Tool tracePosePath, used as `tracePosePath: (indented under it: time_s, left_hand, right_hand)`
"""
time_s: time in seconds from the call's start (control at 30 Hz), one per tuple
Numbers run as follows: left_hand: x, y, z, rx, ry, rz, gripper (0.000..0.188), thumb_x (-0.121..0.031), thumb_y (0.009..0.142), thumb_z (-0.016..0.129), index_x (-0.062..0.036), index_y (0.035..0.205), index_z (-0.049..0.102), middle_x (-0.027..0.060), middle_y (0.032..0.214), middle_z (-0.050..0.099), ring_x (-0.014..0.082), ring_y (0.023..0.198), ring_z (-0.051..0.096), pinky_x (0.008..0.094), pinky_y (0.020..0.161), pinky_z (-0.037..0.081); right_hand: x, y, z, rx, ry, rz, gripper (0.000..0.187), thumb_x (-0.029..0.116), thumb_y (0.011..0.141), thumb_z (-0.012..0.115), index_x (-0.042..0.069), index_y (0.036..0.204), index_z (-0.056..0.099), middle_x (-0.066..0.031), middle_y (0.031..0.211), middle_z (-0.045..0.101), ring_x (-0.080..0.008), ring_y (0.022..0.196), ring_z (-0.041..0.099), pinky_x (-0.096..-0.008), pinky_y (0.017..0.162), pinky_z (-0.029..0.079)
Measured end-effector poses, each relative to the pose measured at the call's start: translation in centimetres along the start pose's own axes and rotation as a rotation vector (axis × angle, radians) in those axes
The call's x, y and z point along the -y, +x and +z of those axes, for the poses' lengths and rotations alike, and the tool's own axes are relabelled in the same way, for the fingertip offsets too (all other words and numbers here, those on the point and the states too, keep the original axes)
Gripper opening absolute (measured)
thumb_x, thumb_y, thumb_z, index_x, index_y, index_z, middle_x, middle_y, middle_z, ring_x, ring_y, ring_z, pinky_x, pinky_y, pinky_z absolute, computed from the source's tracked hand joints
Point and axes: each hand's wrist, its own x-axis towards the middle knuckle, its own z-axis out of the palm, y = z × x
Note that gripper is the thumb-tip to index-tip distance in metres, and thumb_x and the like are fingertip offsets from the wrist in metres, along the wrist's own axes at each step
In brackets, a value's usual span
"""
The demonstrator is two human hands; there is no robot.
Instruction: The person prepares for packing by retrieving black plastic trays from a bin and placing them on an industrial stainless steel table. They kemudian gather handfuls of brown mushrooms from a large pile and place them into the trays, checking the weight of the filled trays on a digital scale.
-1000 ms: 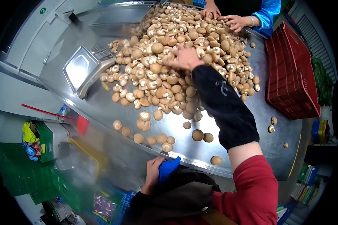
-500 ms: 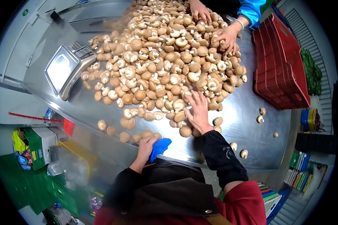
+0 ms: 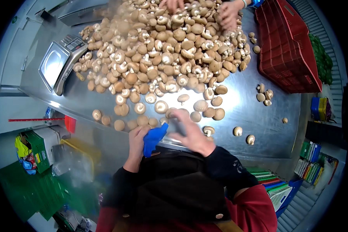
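A large heap of brown-capped mushrooms with pale stems (image 3: 150, 58) covers much of the steel table. My left hand (image 3: 135, 141), closed, grips a crumpled blue piece of thin material (image 3: 154, 139) at the table's near edge; whether it is a bag or a glove is unclear. My right hand (image 3: 195, 135) is just to its right, thumb and fingers apart, somewhat blurred, with no mushroom plainly in it. Several loose mushrooms (image 3: 141, 120) lie in a row beyond my hands. At the far side, another person's hands (image 3: 229, 16) reach into the heap.
A digital scale (image 3: 60, 63) stands at the left of the steel table (image 3: 266, 127). On the right is a tall red plastic crate (image 3: 284, 50), with a few mushrooms (image 3: 265, 94) near it. Green crates (image 3: 36, 150) stand on the floor at left.
My right hand has drawn back from the heap toward my left hand. Mushrooms by the near edge have spread apart, and more lie by the red crate. The other person's hands have shifted.
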Motion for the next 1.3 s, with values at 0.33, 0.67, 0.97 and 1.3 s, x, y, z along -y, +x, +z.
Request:
tracePosePath:
  time_s: [0.33, 0.67, 0.97, 1.3]
  left_hand:
    - [8.9, -7.5, 0.9, -0.293, -0.443, -0.034, 0.023, -0.018, 0.094, 0.054, -0.0033, 0.111, 0.056, 0.0075, 0.106, 0.059, 0.0148, 0.096, 0.057, 0.0287, 0.087, 0.046]
    - [18.5, -11.9, 2.1, -0.145, -0.060, -0.256, 0.021, -0.020, 0.093, 0.058, -0.0048, 0.108, 0.057, 0.0061, 0.097, 0.061, 0.0151, 0.088, 0.061, 0.0287, 0.074, 0.051]
    - [32.2, -19.5, -3.4, -0.053, -0.177, -0.274, 0.018, -0.017, 0.094, 0.054, -0.0016, 0.101, 0.059, 0.0081, 0.093, 0.065, 0.0135, 0.075, 0.063, 0.0267, 0.070, 0.052]
    - [52.5, -31.7, -4.6, -0.124, 0.753, -0.760, 0.071, -0.044, 0.080, 0.068, -0.0124, 0.138, 0.040, 0.0177, 0.140, 0.043, 0.0388, 0.127, 0.044, 0.0495, 0.100, 0.041]
  right_hand:
    - [-0.7, -7.8, 8.4, 0.514, 0.234, 0.115, 0.077, 0.025, 0.082, 0.072, 0.003, 0.142, 0.029, -0.0240, 0.135, 0.043, -0.0413, 0.110, 0.056, -0.0412, 0.093, 0.047]
    - [-9.9, -17.3, 10.9, 0.229, 0.248, 0.321, 0.020, 0.008, 0.081, 0.060, -0.002, 0.099, 0.062, -0.0178, 0.081, 0.066, -0.0243, 0.068, 0.067, -0.0342, 0.064, 0.053]
    - [-20.2, -31.7, 11.4, -0.332, 0.541, 0.988, 0.013, 0.012, 0.086, 0.054, 0.005, 0.096, 0.060, -0.0078, 0.075, 0.062, -0.0162, 0.056, 0.062, -0.0261, 0.041, 0.040]
    - [-24.5, -33.7, 9.7, -0.185, 0.383, 1.021, 0.008, 0.015, 0.090, 0.055, 0.007, 0.093, 0.057, -0.0062, 0.079, 0.063, -0.0183, 0.063, 0.063, -0.0283, 0.048, 0.043]
